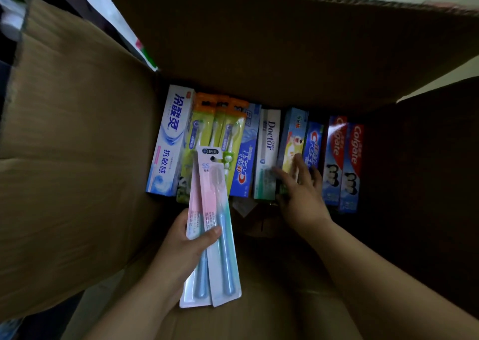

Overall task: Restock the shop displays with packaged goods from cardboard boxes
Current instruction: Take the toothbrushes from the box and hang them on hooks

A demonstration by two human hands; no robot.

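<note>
Left grip (pixel 193 238) pinches two pink toothbrush packs (pixel 211 236) above the cardboard box (pixel 77 158); right grip (pixel 300 186), fingers spread and holding nothing, rests on the yellow toothpaste carton (pixel 291 142) standing among others. Best to slide fingers between neighbouring cartons and lift straight up. Motion blurs the fingertips, and the box's right side is lost in shadow.

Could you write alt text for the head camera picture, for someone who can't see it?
Inside a cardboard box, the left hand holds two toothbrush packs while the right hand reaches among upright toothpaste cartons.
</note>
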